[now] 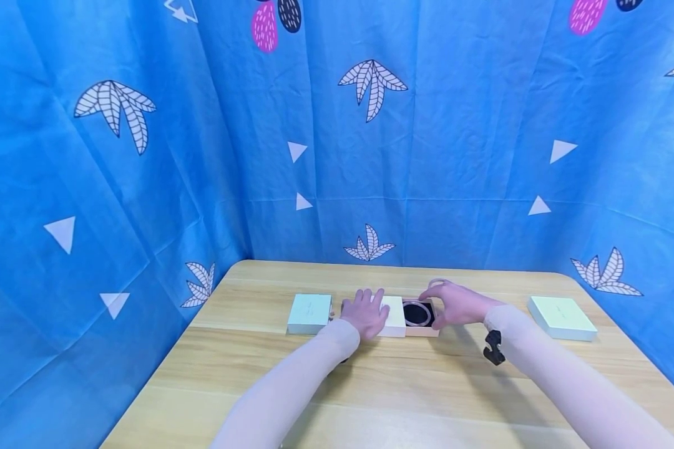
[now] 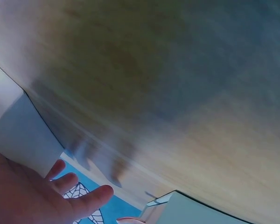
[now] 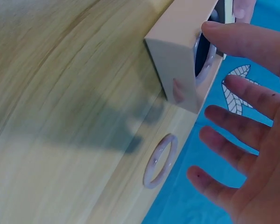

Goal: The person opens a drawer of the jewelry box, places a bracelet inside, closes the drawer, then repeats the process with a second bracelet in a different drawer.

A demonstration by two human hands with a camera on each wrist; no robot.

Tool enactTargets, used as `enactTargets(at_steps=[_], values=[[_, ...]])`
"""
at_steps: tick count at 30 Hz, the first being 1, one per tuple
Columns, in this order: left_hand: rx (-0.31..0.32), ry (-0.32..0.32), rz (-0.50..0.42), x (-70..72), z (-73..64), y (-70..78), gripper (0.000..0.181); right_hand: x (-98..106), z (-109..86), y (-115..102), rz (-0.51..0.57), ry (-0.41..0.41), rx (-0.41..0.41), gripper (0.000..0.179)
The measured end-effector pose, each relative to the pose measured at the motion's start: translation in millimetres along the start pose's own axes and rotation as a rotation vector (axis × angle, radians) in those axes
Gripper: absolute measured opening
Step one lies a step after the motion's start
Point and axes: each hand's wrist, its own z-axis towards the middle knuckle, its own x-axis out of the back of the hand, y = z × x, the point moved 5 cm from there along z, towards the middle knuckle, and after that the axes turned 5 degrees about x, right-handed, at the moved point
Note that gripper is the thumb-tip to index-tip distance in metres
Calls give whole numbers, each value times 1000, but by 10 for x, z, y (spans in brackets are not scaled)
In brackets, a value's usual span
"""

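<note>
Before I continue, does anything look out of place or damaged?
Yes: a pale bangle lies loose on the wooden tabletop near the open pink box, while a second bangle sits inside that box. The loose one looks stray. No spill or damage shows.

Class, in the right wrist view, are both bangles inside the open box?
No, one bangle lies on the table, outside the box.

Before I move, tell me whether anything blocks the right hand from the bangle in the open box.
Nothing visible does: the right hand is at the open box, and the bangle inside lies exposed.
</note>
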Motion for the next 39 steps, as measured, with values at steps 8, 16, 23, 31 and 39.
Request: enactTargets(at_steps=[8, 16, 23, 31, 39], values=[[8, -24, -12, 2, -5, 3, 62, -4, -57, 76, 11, 8, -23, 70], [3, -20, -12, -18, 10, -4, 63, -38, -89, 106, 43, -16, -40, 76], [-4, -11, 3, 11, -8, 6, 62, -65, -106, 133, 60, -19, -28, 80], [-7, -5, -9, 45, -14, 20, 62, -73, -118, 151, 91, -20, -58, 86], [-3, -7, -7, 27, -10, 19, 62, -80, -111, 150, 90, -19, -55, 87]])
